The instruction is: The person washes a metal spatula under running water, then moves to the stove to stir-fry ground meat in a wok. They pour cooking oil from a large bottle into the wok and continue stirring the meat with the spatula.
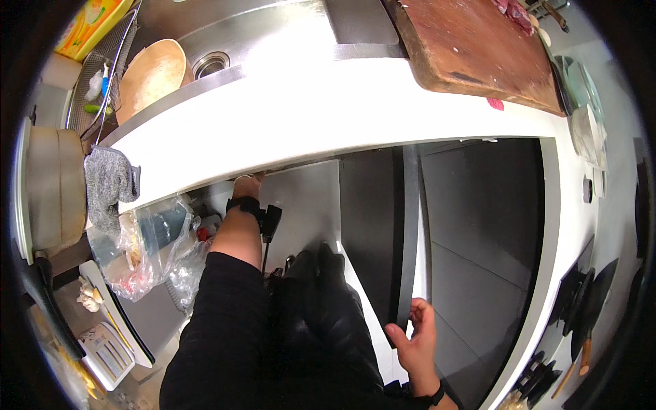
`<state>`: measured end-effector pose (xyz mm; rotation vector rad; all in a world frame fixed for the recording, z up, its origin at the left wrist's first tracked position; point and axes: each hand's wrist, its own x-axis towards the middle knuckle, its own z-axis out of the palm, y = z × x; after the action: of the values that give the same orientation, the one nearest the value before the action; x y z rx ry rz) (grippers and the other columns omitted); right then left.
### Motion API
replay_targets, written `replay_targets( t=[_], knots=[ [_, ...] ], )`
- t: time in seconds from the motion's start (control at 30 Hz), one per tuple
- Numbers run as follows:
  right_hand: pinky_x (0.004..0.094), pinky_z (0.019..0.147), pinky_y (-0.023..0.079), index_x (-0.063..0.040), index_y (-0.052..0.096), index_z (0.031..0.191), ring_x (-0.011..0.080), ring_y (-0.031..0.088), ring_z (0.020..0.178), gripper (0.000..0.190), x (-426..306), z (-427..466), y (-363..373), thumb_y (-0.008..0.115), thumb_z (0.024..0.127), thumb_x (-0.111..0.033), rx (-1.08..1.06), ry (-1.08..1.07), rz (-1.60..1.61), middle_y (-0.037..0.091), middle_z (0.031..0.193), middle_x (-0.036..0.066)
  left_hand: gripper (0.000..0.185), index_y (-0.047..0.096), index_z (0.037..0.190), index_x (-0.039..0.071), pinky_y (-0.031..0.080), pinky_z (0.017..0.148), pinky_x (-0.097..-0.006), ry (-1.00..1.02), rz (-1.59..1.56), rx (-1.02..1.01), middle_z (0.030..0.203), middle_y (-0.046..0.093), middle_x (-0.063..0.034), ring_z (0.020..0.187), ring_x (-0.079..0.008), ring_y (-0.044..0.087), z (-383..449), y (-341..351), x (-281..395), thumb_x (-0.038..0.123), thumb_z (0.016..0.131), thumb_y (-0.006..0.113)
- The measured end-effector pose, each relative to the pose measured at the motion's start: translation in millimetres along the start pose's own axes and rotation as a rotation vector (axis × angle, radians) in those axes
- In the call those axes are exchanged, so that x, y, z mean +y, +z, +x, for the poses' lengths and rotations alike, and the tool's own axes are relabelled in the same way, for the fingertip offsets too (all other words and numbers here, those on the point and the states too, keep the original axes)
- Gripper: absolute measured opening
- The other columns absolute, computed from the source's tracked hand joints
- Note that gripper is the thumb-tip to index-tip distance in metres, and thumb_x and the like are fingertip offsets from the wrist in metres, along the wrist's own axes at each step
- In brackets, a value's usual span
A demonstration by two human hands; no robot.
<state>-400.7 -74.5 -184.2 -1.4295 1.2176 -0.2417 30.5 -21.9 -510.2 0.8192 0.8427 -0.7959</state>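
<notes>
My right hand grips the edge of a dark cabinet door, thumb on the near side and fingers round the far side. The door stands swung out below the white countertop. My left hand reaches in under the counter's front edge, and its fingers are hidden there, so what it touches cannot be seen. A black strap with a small dark device sits on the left wrist. Left of that arm hangs a clear plastic bag with scraps in it.
On the counter are a wooden cutting board with raw meat, a beige bowl at the metal sink, a wire basket and a grey cloth. A lidded pot stands left, knives lie right.
</notes>
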Motion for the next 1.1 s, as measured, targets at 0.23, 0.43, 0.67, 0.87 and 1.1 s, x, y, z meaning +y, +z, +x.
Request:
replay_targets(
  t=[0.23,0.43,0.67,0.87,1.1],
  knots=[
    [0.0309,0.089,0.046,0.003,0.050,0.119,0.0180,0.060,0.096,0.051,8,0,3,0.075,0.075,-0.005,0.002,0.091,0.100,0.062,0.102,0.010,0.019,0.055,0.105,0.005,0.057,0.070,-0.0399,0.086,0.356,0.006,0.083,0.056,-0.0053,0.088,-0.0199,0.060,-189,-7,-19,0.021,0.097,0.048],
    [0.0310,0.085,0.048,0.006,0.054,0.119,0.0193,0.058,0.100,0.051,14,-7,58,0.075,0.081,-0.020,0.087,0.160,-0.008,0.060,0.111,0.015,0.018,0.056,0.098,0.003,0.051,0.076,-0.0341,0.151,0.837,-0.226,0.088,0.059,-0.0048,0.084,-0.0152,0.058,-428,-27,76,0.021,0.096,0.055],
    [0.0386,0.090,0.048,-0.004,0.053,0.124,0.0324,0.059,0.109,0.048,-123,-28,104,0.059,0.091,-0.038,-0.417,-0.269,-0.062,0.061,0.117,0.020,0.024,0.058,0.089,0.001,0.043,0.068,-0.0249,0.227,0.889,-0.572,0.076,0.058,-0.0024,0.070,-0.0109,0.053,-608,-2,108,0.023,0.096,0.053],
    [0.0411,0.054,0.050,-0.002,0.053,0.096,0.0334,0.062,0.061,0.042,-250,-160,26,0.070,0.080,-0.038,-0.317,-0.914,-0.595,0.062,0.073,0.012,0.027,0.054,0.080,0.004,0.036,0.059,-0.0214,0.363,0.975,-0.693,0.070,0.050,0.0020,0.064,-0.0063,0.044,-653,43,67,0.022,0.099,0.048],
    [0.0385,0.048,0.043,-0.006,0.049,0.076,0.0295,0.055,0.052,0.039,-274,-176,-41,0.073,0.076,-0.037,0.207,-1.115,-0.675,0.053,0.062,0.009,0.020,0.056,0.087,0.002,0.036,0.059,-0.0206,0.577,1.091,-0.969,0.072,0.052,0.0021,0.065,-0.0048,0.044,-682,121,12,0.018,0.097,0.051]
  ],
)
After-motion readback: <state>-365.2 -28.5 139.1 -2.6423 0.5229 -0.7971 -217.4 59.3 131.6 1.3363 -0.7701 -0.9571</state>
